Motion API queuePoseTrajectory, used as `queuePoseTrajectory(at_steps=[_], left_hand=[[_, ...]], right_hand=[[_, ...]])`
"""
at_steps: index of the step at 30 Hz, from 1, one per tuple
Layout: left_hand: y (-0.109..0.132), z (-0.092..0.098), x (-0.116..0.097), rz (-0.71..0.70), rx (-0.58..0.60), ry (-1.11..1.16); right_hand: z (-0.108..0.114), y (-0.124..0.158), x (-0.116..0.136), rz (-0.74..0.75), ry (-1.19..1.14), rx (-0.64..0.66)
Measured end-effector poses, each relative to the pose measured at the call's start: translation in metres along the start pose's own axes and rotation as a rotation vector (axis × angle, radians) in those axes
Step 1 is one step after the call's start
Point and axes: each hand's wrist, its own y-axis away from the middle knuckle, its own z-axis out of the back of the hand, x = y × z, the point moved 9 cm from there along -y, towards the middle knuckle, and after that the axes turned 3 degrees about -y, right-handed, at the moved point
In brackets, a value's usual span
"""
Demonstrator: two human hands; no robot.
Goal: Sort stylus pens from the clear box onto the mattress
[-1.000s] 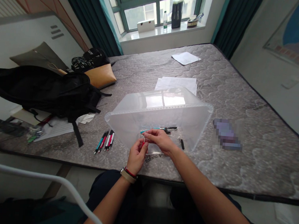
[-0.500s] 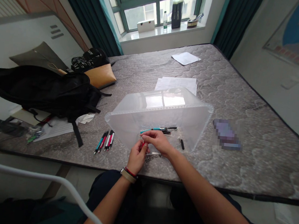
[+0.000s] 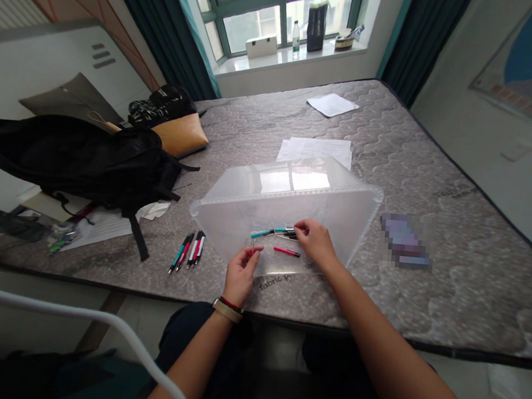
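Observation:
My left hand (image 3: 241,272) is closed, its fingertips pinching a small pen part (image 3: 253,245), thin and pale with a bit of red beside it. A clear plastic box (image 3: 288,204) lies on its side, its open face toward me. On its lower wall, just right of my left hand, rests a red pen barrel (image 3: 286,251). Behind that lies a blue pen (image 3: 263,233) along with black pen pieces. My right hand (image 3: 315,242) has its thumb and fingers pressed together at the right end of these pieces; what they grip is hidden.
Several pens (image 3: 187,251) lie in a row left of the box. A phone (image 3: 404,239), blurred out, is to the right. Paper sheets (image 3: 317,149) lie behind the box. A black backpack (image 3: 78,155) sits at the left on the mattress (image 3: 449,290).
My right hand has left my left hand and moved right to the pen pieces. The red barrel now lies on the box wall. My left hand has stayed nearly in place.

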Motion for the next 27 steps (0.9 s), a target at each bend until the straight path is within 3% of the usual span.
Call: queuePoseTrajectory(at_steps=[5, 11, 13, 15, 20, 23, 27], left_hand=[[-0.001, -0.002, 0.003, -0.006, 0.02, 0.012], [-0.001, -0.003, 0.006, 0.015, 0.031, 0.033], [-0.001, -0.003, 0.006, 0.034, 0.027, 0.048], [-0.001, -0.004, 0.005, 0.058, 0.028, 0.043], [0.002, -0.013, 0.003, 0.087, 0.091, 0.03], [0.004, -0.019, 0.003, 0.081, 0.14, 0.038], [0.005, -0.021, 0.005, 0.081, 0.157, 0.039]], right_hand=[[-0.016, 0.01, -0.007, 0.029, 0.364, 0.141], [-0.02, 0.01, -0.006, 0.0, 0.337, 0.147], [-0.016, 0.007, -0.004, -0.016, 0.182, 0.094], [-0.017, 0.005, -0.002, -0.063, -0.125, 0.097], [-0.045, 0.021, 0.023, -0.269, -1.114, 0.387], [-0.051, 0.029, 0.033, -0.338, -1.345, 0.403], [-0.056, 0.032, 0.031, -0.391, -1.433, 0.4]])
